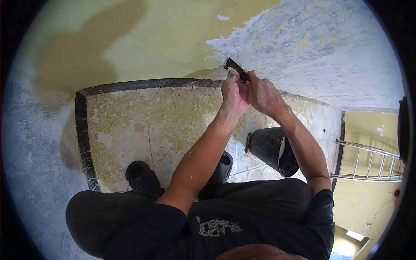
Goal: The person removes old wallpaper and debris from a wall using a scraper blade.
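My right hand (263,96) is closed round a black-handled scraper (236,68). The tool's end is at the wall (151,43), near the border between yellow paint and bared, whitish plaster (286,56). Close against the right hand, my left hand (234,94) is also closed, seemingly on the lower part of the scraper, where the fingers partly hide it. Pale flakes stick to its thumb, and white specks dot both forearms.
Paint flakes cover much of the tiled floor (123,130), which has a dark border (143,85). A black bucket (268,147) stands beside my right forearm. To the right is a metal ladder (368,162). My knees are bent near the wall.
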`<state>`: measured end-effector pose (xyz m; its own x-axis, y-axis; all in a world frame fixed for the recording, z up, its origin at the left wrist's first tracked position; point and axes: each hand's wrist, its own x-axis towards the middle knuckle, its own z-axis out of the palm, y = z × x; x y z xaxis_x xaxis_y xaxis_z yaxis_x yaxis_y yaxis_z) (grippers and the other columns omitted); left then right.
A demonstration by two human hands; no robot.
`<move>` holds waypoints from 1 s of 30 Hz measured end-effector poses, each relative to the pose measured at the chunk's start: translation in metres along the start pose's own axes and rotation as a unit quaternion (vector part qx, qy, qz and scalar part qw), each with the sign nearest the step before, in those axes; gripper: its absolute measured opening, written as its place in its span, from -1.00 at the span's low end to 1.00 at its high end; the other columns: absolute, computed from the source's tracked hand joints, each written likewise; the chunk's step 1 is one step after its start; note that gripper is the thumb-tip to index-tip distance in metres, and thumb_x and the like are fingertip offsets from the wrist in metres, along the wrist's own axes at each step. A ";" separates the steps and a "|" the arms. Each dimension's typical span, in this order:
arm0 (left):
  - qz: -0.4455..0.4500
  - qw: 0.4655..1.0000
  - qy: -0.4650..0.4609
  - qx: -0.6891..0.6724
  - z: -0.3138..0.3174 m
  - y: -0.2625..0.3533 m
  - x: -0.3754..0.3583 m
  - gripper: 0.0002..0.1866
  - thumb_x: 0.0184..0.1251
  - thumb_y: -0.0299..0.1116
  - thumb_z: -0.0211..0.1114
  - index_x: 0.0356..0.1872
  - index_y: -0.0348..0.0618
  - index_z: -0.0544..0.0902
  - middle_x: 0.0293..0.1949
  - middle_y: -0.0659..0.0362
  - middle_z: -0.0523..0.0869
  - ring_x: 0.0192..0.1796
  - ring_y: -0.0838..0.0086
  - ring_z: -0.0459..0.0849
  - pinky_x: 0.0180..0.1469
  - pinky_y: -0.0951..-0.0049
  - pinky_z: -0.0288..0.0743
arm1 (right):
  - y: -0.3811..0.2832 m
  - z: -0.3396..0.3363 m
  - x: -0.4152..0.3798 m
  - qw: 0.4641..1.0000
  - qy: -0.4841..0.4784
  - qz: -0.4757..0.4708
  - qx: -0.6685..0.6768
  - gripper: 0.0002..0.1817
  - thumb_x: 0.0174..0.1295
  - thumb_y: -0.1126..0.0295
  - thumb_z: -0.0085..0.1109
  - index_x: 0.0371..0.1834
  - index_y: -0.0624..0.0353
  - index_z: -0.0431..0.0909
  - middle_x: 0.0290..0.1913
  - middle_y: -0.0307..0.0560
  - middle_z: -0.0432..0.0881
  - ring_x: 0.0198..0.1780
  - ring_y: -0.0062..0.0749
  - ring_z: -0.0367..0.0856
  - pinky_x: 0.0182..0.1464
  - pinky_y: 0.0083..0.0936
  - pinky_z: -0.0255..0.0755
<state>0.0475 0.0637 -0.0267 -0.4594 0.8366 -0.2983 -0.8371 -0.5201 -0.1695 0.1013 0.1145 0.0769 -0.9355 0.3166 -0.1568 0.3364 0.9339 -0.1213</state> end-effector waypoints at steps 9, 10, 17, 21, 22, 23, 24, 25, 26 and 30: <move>-0.020 0.998 -0.008 -0.056 -0.003 0.008 -0.003 -0.81 0.39 -0.35 0.08 -0.31 -0.25 0.59 -0.29 -0.01 0.71 -0.14 0.23 0.72 -0.07 0.27 0.68 | -0.006 0.006 -0.005 0.995 0.079 -0.058 -0.008 -0.66 0.25 0.39 0.06 0.02 0.37 0.38 -0.48 0.39 0.59 -0.35 0.27 0.62 -0.31 0.06 0.47; -0.016 0.998 0.022 -0.059 0.000 0.009 -0.001 -0.81 0.38 -0.34 0.10 -0.30 -0.24 0.59 -0.30 0.00 0.70 -0.14 0.24 0.72 -0.08 0.26 0.68 | -0.004 0.005 -0.001 0.997 0.050 -0.050 0.038 -0.68 0.30 0.41 0.00 0.04 0.39 0.35 -0.50 0.37 0.58 -0.40 0.28 0.59 -0.35 0.07 0.41; 0.027 0.998 0.057 -0.023 0.013 0.013 -0.010 -0.80 0.36 -0.32 0.13 -0.32 -0.26 0.58 -0.31 0.01 0.70 -0.16 0.24 0.72 -0.09 0.27 0.68 | -0.015 0.003 0.006 0.999 0.022 -0.012 0.048 -0.65 0.29 0.33 0.06 0.02 0.37 0.40 -0.49 0.39 0.59 -0.36 0.29 0.62 -0.31 0.07 0.45; 0.004 0.998 0.035 -0.047 0.006 0.016 -0.008 -0.78 0.37 -0.31 0.09 -0.33 -0.26 0.58 -0.30 0.00 0.71 -0.17 0.25 0.72 -0.07 0.28 0.66 | -0.013 0.009 -0.001 0.998 0.044 -0.046 0.020 -0.65 0.31 0.32 0.05 0.04 0.37 0.40 -0.50 0.40 0.59 -0.36 0.29 0.62 -0.32 0.07 0.45; -0.011 0.998 0.018 -0.064 0.004 0.015 -0.006 -0.77 0.38 -0.30 0.08 -0.33 -0.26 0.58 -0.30 0.00 0.70 -0.17 0.26 0.72 -0.06 0.29 0.65 | -0.009 0.009 -0.004 0.997 0.046 -0.054 0.017 -0.65 0.32 0.33 0.04 0.04 0.37 0.41 -0.49 0.39 0.59 -0.36 0.28 0.62 -0.31 0.07 0.45; -0.008 0.998 0.012 -0.063 0.004 0.012 -0.004 -0.77 0.38 -0.30 0.08 -0.33 -0.26 0.58 -0.30 0.00 0.70 -0.17 0.26 0.72 -0.06 0.29 0.65 | -0.006 0.006 -0.002 0.996 0.053 -0.066 0.012 -0.66 0.33 0.33 0.03 0.04 0.38 0.41 -0.49 0.39 0.59 -0.35 0.28 0.62 -0.31 0.06 0.44; -0.028 0.999 0.013 -0.022 0.007 0.009 -0.007 -0.76 0.40 -0.30 0.05 -0.30 -0.27 0.58 -0.27 -0.01 0.71 -0.16 0.28 0.71 -0.04 0.31 0.64 | -0.005 0.003 -0.001 0.996 0.054 -0.071 0.011 -0.66 0.33 0.33 0.03 0.04 0.38 0.41 -0.49 0.39 0.59 -0.35 0.28 0.62 -0.31 0.06 0.44; -0.044 0.999 0.016 0.014 0.009 0.007 -0.009 -0.74 0.42 -0.30 0.01 -0.27 -0.28 0.59 -0.23 -0.01 0.71 -0.14 0.30 0.71 -0.02 0.33 0.63 | -0.005 0.000 -0.002 0.999 0.029 -0.029 0.030 -0.71 0.33 0.38 0.00 0.01 0.35 0.41 -0.49 0.38 0.57 -0.36 0.29 0.60 -0.33 0.06 0.40; -0.038 0.999 0.017 0.008 0.007 0.005 -0.006 -0.74 0.42 -0.30 0.01 -0.27 -0.28 0.59 -0.23 -0.01 0.71 -0.14 0.30 0.71 -0.02 0.33 0.63 | -0.003 -0.002 -0.002 0.999 0.002 0.014 0.048 -0.76 0.34 0.43 -0.04 -0.02 0.33 0.40 -0.50 0.37 0.55 -0.38 0.30 0.57 -0.36 0.05 0.35; -0.066 0.988 -0.079 -0.114 -0.019 -0.002 0.010 -0.62 0.54 -0.15 -0.04 -0.08 -0.31 0.56 -0.16 0.01 0.71 -0.17 0.36 0.69 -0.05 0.39 0.61 | -0.003 -0.002 0.012 1.000 0.020 -0.012 0.019 -0.73 0.37 0.26 0.02 -0.15 0.30 0.46 -0.52 0.33 0.59 -0.41 0.26 0.62 -0.36 0.02 0.44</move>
<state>0.0498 0.0698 -0.0472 -0.4060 0.9069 -0.1125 -0.8123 -0.4145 -0.4104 0.0886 0.1158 0.0768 -0.9464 0.3019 -0.1147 0.3176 0.9342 -0.1622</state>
